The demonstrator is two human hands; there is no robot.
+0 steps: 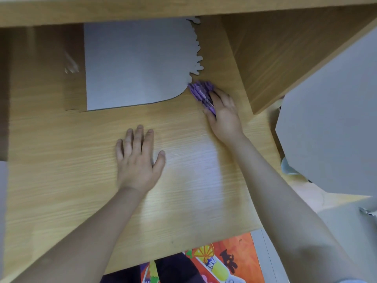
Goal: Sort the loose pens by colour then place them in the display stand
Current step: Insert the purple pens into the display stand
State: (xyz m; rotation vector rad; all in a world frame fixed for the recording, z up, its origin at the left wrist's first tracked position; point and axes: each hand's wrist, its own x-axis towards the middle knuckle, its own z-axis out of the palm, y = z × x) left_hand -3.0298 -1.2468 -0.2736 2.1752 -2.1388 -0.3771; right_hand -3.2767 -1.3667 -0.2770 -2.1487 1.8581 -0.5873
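Several purple pens (201,92), blurred, bunched under the right hand (223,111).

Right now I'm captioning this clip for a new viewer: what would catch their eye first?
The purple pens stand out, bunched under the right hand at the far right of the wooden desk. Just left of them lies a grey card with a jagged right edge. The left hand rests flat, fingers spread, mid-desk.
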